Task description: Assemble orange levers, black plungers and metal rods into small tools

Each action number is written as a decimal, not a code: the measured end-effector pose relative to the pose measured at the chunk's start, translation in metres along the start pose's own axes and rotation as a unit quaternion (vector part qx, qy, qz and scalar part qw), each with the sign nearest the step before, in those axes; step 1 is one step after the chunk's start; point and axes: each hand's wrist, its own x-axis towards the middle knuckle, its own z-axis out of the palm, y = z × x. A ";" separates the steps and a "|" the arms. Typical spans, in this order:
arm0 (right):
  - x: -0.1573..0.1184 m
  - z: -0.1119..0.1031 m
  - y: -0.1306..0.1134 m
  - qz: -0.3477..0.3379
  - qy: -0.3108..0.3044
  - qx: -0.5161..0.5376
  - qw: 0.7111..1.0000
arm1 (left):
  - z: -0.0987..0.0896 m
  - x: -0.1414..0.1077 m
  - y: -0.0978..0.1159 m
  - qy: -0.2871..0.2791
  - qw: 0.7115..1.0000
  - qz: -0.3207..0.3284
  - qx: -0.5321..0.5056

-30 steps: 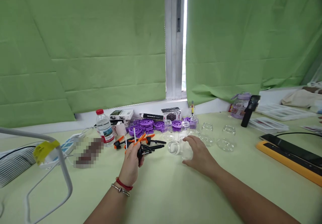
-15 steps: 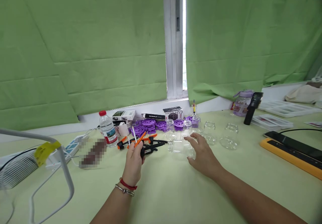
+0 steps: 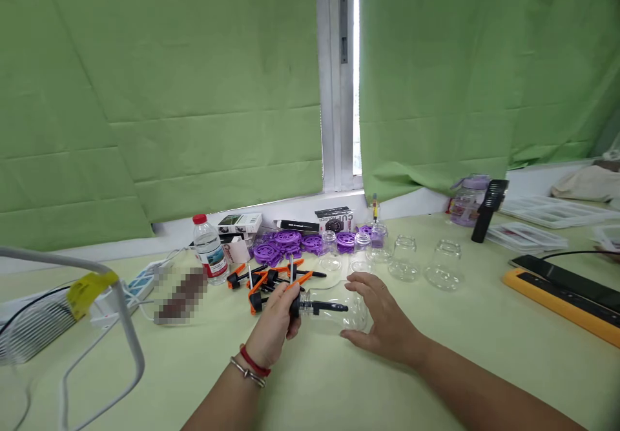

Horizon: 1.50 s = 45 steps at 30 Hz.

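My left hand is closed on a black-and-orange trigger cap with a metal-coloured spout pointing up. The cap's black stem reaches through the neck into a clear bottle held on its side. Fingers and thumb of my right hand grip the bottle around its wide base end. Whether the cap is seated on the neck cannot be made out behind my left fingers. Just beyond my left hand lie several similar trigger caps on the table.
Several clear bottles stand beyond my right hand. Purple wheel-shaped parts lie at the back near small boxes. A red-capped water bottle is on the left. An orange-and-black device lies at right; a grey metal frame rises at left.
My left hand has moved right with the trigger cap, and its stem is now inside the bottle. My right hand has drawn the bottle slightly left and nearer, closing more on it.
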 end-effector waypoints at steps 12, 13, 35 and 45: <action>-0.003 0.004 0.000 -0.069 0.046 -0.034 0.996 | 0.000 0.000 -0.001 -0.010 1.000 -0.020 -0.001; -0.003 0.004 0.000 -0.067 0.045 -0.025 0.996 | 0.000 0.000 -0.001 -0.011 1.000 -0.021 0.004; 0.004 0.006 0.002 0.399 -0.104 0.492 0.767 | 0.014 -0.011 0.001 -0.015 0.993 0.012 0.116; 0.002 0.006 0.009 0.397 -0.084 0.511 0.758 | 0.007 0.007 -0.018 0.058 0.998 -0.008 -0.027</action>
